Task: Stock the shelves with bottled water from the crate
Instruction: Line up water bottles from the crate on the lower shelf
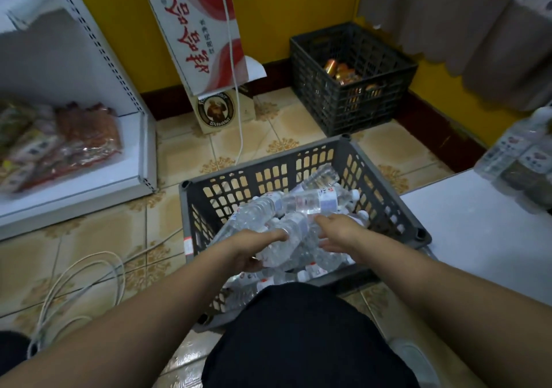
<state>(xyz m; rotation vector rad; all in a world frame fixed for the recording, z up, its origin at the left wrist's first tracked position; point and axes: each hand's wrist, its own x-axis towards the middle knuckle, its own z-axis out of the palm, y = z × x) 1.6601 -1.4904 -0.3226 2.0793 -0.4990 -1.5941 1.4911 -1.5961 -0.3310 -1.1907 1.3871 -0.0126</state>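
A grey slotted crate [268, 175] stands on the tiled floor in front of me, filled with several clear water bottles lying in a heap. My left hand [254, 247] grips one clear bottle [286, 235] from the left, thumb over its top. My right hand [337, 232] reaches into the heap from the right, fingers curled around bottles there; what exactly it holds is hidden. A white shelf [478, 232] lies low at the right, with wrapped packs of bottles [519, 160] at its far end.
A second dark crate [328, 100] with orange cans stands by the yellow wall. A white shelf unit [98, 178] on the left carries packaged snacks. A cardboard box [197, 29] leans on the wall. White cables [74, 280] loop on the floor at the left.
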